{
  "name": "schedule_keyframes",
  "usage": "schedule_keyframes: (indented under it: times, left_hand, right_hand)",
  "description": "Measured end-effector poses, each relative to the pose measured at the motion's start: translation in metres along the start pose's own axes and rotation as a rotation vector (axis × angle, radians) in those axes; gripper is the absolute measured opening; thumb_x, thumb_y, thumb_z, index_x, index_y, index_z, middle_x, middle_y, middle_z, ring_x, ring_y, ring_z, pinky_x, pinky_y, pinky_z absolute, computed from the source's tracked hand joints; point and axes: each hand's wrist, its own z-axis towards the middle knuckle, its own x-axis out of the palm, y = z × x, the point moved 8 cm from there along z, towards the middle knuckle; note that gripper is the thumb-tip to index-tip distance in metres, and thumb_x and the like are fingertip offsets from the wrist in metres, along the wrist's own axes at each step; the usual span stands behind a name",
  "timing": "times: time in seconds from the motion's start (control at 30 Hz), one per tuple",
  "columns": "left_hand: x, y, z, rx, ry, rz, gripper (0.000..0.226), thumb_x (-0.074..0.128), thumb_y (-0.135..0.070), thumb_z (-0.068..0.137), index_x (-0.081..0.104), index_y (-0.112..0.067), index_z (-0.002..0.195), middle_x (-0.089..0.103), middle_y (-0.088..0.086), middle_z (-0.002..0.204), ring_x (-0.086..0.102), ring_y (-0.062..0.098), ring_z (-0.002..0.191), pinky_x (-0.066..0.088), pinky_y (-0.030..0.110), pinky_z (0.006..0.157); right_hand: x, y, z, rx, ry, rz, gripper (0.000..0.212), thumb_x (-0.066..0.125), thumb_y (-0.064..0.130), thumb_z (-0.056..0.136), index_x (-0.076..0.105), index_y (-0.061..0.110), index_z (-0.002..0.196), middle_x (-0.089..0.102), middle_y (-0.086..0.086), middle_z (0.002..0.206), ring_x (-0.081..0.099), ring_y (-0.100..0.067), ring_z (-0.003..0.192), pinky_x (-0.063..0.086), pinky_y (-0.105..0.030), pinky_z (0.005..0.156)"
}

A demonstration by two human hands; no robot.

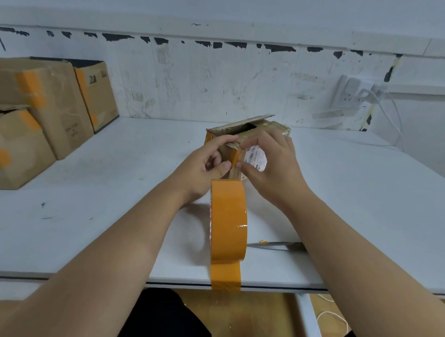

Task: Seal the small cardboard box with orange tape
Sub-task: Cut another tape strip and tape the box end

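Observation:
The small cardboard box (258,129) stands on the white table (114,189), its top flaps partly lifted with a dark gap between them. A white label (254,157) is on its near side. A strip of orange tape (234,157) runs down that near side. My left hand (206,167) and my right hand (272,165) both grip the box's near top edge, thumbs pinching beside the strip. The orange tape roll (228,219) stands on edge in front of the box, its loose end (225,277) stuck over the table's front edge.
Several larger cardboard boxes (42,106) with orange tape patches are stacked at the left against the wall. A knife blade (274,244) lies right of the roll, partly under my right forearm. A wall socket with white cables (352,92) is at the back right.

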Motion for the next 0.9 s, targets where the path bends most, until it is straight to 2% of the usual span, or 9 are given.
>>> schedule_keyframes:
  times: [0.2,0.37,0.5,0.6,0.67,0.77,0.83,0.9]
  left_hand:
    - [0.000,0.002,0.001,0.014,-0.024,-0.003,0.041,0.055,-0.022,0.095,0.050,-0.048,0.126,0.041,-0.007,0.073,0.046,0.007,0.071,0.047,0.027,0.073]
    - [-0.001,0.000,0.003,0.013,-0.060,0.004,0.039,0.059,-0.024,0.091,0.052,-0.048,0.121,0.038,-0.005,0.070,0.044,0.009,0.067,0.044,0.029,0.071]
    - [0.002,-0.005,0.001,0.008,-0.043,0.020,0.037,0.060,-0.035,0.087,0.051,-0.048,0.120,0.038,0.000,0.071,0.042,0.007,0.065,0.042,0.019,0.066]
    - [0.002,-0.011,0.002,0.016,-0.079,0.055,0.038,0.063,-0.035,0.084,0.053,-0.044,0.119,0.035,0.003,0.070,0.039,0.008,0.063,0.039,0.018,0.060]
    - [-0.001,-0.013,0.000,0.030,-0.110,0.104,0.037,0.062,-0.034,0.086,0.054,-0.040,0.122,0.038,0.002,0.073,0.040,0.007,0.064,0.039,0.018,0.062]
    - [-0.010,-0.011,-0.002,0.035,-0.176,0.213,0.038,0.061,-0.031,0.091,0.053,-0.037,0.128,0.043,-0.003,0.088,0.047,0.005,0.076,0.042,0.012,0.072]
    - [-0.017,-0.007,-0.003,-0.001,-0.209,0.217,0.038,0.058,-0.028,0.094,0.051,-0.037,0.131,0.043,-0.009,0.098,0.050,0.004,0.092,0.043,0.013,0.083]
    - [-0.024,-0.003,-0.004,-0.033,-0.226,0.213,0.039,0.055,-0.026,0.096,0.050,-0.037,0.133,0.042,-0.013,0.101,0.050,0.008,0.100,0.043,0.016,0.086]
  right_hand:
    - [-0.005,0.000,0.000,0.008,-0.041,0.057,0.014,0.070,0.022,0.083,0.066,0.022,0.096,0.060,0.005,0.105,0.051,-0.019,0.103,0.031,-0.017,0.087]
    - [-0.009,0.001,0.002,0.001,-0.080,0.059,0.009,0.069,0.021,0.084,0.070,0.018,0.093,0.063,0.002,0.100,0.054,-0.018,0.100,0.040,-0.029,0.088]
    - [-0.011,0.002,0.002,0.002,-0.110,0.063,0.007,0.068,0.021,0.084,0.070,0.019,0.091,0.063,0.002,0.098,0.054,-0.019,0.098,0.042,-0.032,0.086]
    - [-0.011,0.002,0.003,0.005,-0.122,0.053,0.008,0.068,0.021,0.084,0.071,0.019,0.091,0.063,0.001,0.096,0.054,-0.020,0.098,0.042,-0.034,0.087]
    - [-0.012,0.003,0.003,-0.025,-0.108,0.054,0.010,0.067,0.021,0.085,0.072,0.020,0.094,0.064,0.004,0.098,0.054,-0.017,0.099,0.041,-0.032,0.089]
    - [-0.014,0.006,0.000,-0.099,-0.083,0.104,0.020,0.061,0.016,0.088,0.070,0.020,0.106,0.065,0.008,0.107,0.055,-0.007,0.104,0.041,-0.019,0.092]
    - [-0.020,0.003,0.000,-0.088,-0.118,0.186,0.027,0.055,0.009,0.090,0.068,0.019,0.111,0.066,0.008,0.109,0.056,-0.002,0.104,0.042,-0.011,0.087]
    - [-0.028,-0.004,0.000,-0.043,-0.185,0.225,0.032,0.049,0.005,0.088,0.066,0.021,0.111,0.065,0.009,0.107,0.056,0.001,0.101,0.041,-0.007,0.082]
